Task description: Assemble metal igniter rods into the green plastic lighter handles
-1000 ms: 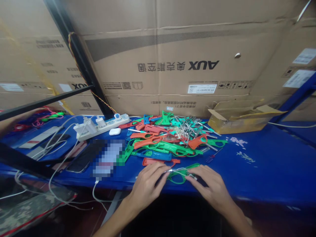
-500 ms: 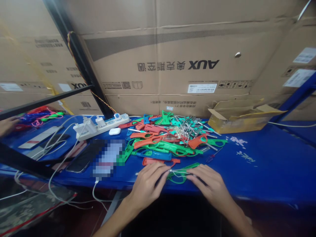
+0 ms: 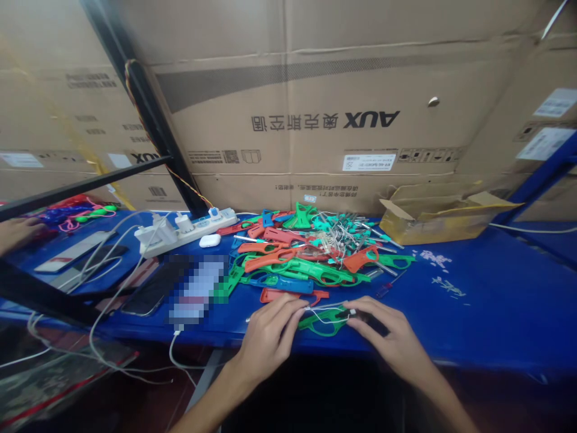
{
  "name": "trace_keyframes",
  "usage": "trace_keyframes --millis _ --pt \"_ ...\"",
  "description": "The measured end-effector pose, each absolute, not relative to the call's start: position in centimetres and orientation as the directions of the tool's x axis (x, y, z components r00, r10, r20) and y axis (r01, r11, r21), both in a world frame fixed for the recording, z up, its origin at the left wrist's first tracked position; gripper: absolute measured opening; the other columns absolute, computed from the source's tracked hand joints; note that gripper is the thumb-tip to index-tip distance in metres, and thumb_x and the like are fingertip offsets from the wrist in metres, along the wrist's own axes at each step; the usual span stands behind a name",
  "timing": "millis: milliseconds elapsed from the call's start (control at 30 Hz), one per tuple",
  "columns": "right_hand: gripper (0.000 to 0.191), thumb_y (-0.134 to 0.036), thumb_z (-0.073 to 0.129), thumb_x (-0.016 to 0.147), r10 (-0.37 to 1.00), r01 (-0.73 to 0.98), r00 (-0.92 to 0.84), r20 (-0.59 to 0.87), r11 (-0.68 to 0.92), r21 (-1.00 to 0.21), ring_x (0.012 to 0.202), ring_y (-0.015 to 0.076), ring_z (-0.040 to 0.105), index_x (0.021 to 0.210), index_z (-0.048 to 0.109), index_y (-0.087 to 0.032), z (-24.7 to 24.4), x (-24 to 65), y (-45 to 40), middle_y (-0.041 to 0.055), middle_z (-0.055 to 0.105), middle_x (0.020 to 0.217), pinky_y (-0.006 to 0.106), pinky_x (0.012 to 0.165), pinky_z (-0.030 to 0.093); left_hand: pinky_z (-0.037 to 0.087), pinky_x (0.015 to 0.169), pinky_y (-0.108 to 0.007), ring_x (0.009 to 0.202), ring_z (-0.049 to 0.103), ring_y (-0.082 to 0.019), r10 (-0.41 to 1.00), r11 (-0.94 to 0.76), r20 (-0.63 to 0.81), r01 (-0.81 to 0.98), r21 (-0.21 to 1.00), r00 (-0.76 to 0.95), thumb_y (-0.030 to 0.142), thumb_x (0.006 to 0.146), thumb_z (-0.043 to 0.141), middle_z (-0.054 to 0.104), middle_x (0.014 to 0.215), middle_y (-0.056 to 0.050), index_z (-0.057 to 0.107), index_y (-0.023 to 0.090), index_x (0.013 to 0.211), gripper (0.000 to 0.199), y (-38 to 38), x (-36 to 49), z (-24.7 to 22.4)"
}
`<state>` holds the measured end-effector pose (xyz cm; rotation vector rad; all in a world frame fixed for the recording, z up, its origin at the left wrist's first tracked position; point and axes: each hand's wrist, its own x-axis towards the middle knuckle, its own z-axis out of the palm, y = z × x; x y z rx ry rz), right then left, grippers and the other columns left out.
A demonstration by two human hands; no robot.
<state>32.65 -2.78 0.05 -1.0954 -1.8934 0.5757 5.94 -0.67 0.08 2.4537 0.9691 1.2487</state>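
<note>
Near the table's front edge, my left hand [image 3: 274, 328] is closed, pinching one end of a thin white wire [image 3: 325, 320]. The wire loops across to my right hand [image 3: 383, 328], whose thumb and fingers are closed on a small black part with a white tip [image 3: 352, 313]. Between and beneath both hands lies a green lighter shell half [image 3: 322, 328] with a trigger loop. An orange-red shell half [image 3: 279, 295] lies just behind my left hand. Farther back is a pile of red, green and blue lighter shells [image 3: 311, 270], with metal-tube lighter parts and white wires [image 3: 345, 234] on it.
An open cardboard box [image 3: 437, 225] stands at the back right. Small pink bits [image 3: 433, 258] and a screwdriver [image 3: 384, 290] lie in front of it. Phones [image 3: 157, 285], cables and a power strip [image 3: 198, 231] are on the left. Another person's hand [image 3: 18, 234] shows at the far left.
My right hand has turned slightly, so the black part and its white tip now show. The white wire hangs in a wider loop, and the green shell shows more to the left.
</note>
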Motion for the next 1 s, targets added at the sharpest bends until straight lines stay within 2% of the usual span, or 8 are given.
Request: trace_keyframes --millis 233,433,600,1000 --pt "0.020 -0.030 0.069 0.097 0.843 0.455 -0.245 0.479 0.536 -0.711 0.076 0.0160 0.067 0.117 0.071 -0.027 0.07 32.61 -2.73 0.0005 0.072 0.092 0.026 0.073 0.056 0.053 0.081 -0.028 0.093 0.070 -0.018 0.649 -0.755 0.631 0.460 0.467 0.426 0.012 0.105 0.051 0.072 0.105 -0.006 0.065 0.020 0.122 0.023 -0.77 6.01 0.13" --pt "0.012 -0.030 0.070 0.096 0.849 0.465 -0.240 0.471 0.527 -0.712 0.078 0.0147 0.067 0.108 0.070 -0.027 0.01 32.58 -2.75 -0.0013 0.072 0.093 0.024 0.075 0.055 0.053 0.080 -0.029 0.092 0.070 -0.019 0.650 -0.752 0.616 0.496 0.434 0.445 0.014 0.106 0.051 0.072 0.104 -0.006 0.065 0.020 0.122 0.023 -0.76 5.98 0.06" --pt "0.016 -0.031 0.069 0.097 0.857 0.481 -0.234 0.460 0.513 -0.711 0.077 0.0139 0.067 0.112 0.070 -0.029 -0.04 32.51 -2.69 -0.0028 0.072 0.090 0.022 0.075 0.055 0.053 0.079 -0.028 0.092 0.071 -0.019 0.650 -0.750 0.609 0.508 0.423 0.453 0.015 0.106 0.049 0.072 0.103 -0.005 0.064 0.021 0.123 0.023 -0.78 6.05 0.06" --pt "0.012 -0.035 0.068 0.097 0.868 0.490 -0.231 0.439 0.494 -0.718 0.076 0.0158 0.068 0.105 0.071 -0.026 -0.11 32.54 -2.82 -0.0006 0.072 0.089 0.024 0.073 0.055 0.054 0.078 -0.029 0.091 0.071 -0.019 0.658 -0.742 0.599 0.525 0.417 0.456 0.016 0.107 0.049 0.072 0.103 -0.005 0.064 0.021 0.123 0.023 -0.73 6.07 -0.10"
